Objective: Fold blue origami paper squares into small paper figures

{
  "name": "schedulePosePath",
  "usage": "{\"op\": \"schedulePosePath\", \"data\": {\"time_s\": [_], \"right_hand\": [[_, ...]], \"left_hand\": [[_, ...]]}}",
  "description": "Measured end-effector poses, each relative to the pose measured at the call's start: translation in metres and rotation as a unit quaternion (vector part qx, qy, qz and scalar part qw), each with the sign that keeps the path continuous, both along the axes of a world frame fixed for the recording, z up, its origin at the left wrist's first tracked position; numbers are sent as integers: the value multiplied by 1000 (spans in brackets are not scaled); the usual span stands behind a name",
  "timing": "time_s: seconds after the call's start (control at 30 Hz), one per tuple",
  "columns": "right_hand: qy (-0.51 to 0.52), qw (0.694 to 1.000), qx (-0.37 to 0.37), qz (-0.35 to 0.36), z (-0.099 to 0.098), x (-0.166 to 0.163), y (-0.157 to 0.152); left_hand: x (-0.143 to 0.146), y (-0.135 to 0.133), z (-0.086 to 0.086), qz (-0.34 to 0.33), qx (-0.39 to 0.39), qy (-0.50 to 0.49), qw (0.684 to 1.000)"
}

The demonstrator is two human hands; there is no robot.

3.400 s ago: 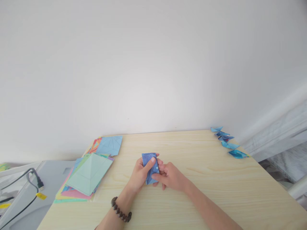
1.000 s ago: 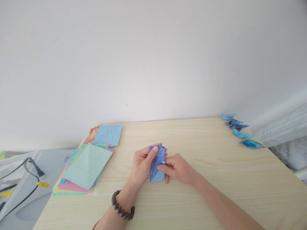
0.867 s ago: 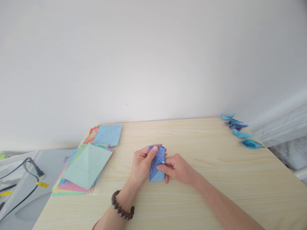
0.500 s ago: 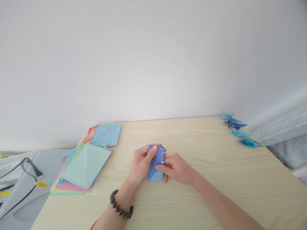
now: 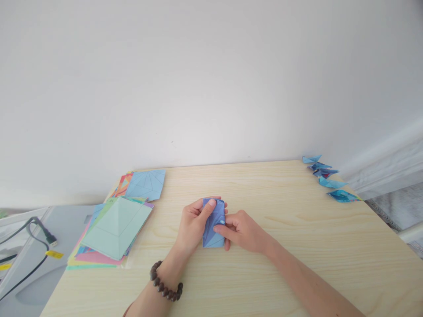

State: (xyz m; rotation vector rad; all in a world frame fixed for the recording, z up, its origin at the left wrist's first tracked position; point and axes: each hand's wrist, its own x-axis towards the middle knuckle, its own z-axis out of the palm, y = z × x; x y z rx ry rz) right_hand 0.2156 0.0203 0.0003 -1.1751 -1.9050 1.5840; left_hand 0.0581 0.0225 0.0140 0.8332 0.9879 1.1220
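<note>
A folded blue paper piece [image 5: 214, 224] sits at the middle of the light wooden table [image 5: 297, 246], held between both hands. My left hand [image 5: 193, 226], with a bead bracelet on its wrist, is closed on the piece's left side, thumb pressing near the top edge. My right hand [image 5: 243, 231] is closed on the right side, thumb pinching the middle of the paper. Part of the paper is hidden under the fingers.
A stack of coloured paper sheets [image 5: 114, 229] lies at the table's left, with a light-blue creased sheet [image 5: 145, 185] behind it. Several folded blue paper figures [image 5: 325, 178] line the far right edge. A cable with a plug [image 5: 46, 235] lies on a grey surface left of the table.
Both hands have kept hold of the blue paper and shifted slightly on it; the right thumb has moved a little along the fold. The view has tilted a little.
</note>
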Motion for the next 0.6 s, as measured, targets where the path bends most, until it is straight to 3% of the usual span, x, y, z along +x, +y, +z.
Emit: {"op": "schedulePosePath", "data": {"time_s": [0.6], "right_hand": [[18,1000,-18,-8,1,0,0]], "left_hand": [[2,1,2,16,-2,-3,1000]]}}
